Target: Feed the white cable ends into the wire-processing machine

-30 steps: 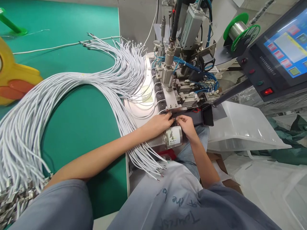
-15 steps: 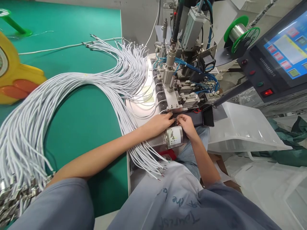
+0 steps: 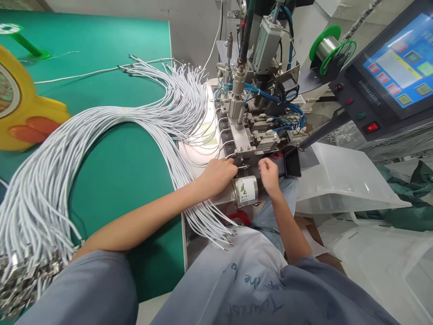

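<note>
My left hand (image 3: 221, 175) is closed on a white cable (image 3: 242, 167), whose stripped end sticks out to the right past the fingers, in front of the machine's lower edge. To the right, apart from the cable end, my right hand (image 3: 269, 176) is curled with the fingers together; whether anything small is in them is hidden. Between and just below the hands sits a metal cylinder with a white label (image 3: 246, 189). The benchtop machine (image 3: 243, 131) with air cylinders and blue tubes rises directly beyond the hands. Several white cables lead into its near left side.
A thick bundle of white cables (image 3: 115, 115) curves over the green mat (image 3: 104, 180). At right are a solder wire spool (image 3: 328, 48), a control screen (image 3: 399, 67), a small black bin (image 3: 292, 162) and a translucent plastic tub (image 3: 352, 176). A yellow toy-like object (image 3: 30, 117) stands left.
My right hand has moved right, away from the cable end it was beside. My left hand has drawn back slightly left, leaving the cable end exposed. The view has shifted a little.
</note>
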`<move>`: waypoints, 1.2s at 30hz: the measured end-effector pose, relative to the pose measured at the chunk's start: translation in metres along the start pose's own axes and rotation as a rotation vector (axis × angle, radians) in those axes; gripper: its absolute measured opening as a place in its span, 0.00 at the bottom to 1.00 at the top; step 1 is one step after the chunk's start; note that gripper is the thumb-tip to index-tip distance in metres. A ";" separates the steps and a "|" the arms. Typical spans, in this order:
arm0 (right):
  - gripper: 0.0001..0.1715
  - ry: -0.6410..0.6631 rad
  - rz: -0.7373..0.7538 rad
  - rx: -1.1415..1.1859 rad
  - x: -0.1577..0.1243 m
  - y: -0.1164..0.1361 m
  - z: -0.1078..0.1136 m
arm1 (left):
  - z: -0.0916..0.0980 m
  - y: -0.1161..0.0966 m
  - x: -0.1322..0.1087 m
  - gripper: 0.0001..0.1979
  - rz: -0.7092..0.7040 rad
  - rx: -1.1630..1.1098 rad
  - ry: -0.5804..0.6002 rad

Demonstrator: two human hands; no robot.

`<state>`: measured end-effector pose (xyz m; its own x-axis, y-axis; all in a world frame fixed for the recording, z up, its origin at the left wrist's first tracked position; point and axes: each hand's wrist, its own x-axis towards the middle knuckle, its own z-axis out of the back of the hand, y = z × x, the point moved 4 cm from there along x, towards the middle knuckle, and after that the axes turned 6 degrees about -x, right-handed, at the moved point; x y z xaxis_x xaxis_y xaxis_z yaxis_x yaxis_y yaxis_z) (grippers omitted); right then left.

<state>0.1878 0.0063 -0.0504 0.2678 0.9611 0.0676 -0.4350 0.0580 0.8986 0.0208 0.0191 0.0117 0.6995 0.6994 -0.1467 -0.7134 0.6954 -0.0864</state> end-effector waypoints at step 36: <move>0.10 -0.079 0.027 0.304 -0.059 0.054 0.019 | 0.015 -0.022 -0.008 0.09 -0.328 -0.926 -0.548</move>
<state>0.1649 -0.0521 0.0019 0.3308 0.9366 0.1156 -0.1691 -0.0617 0.9837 0.0316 0.0008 0.0299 0.6200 0.6419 0.4511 -0.0875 0.6280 -0.7733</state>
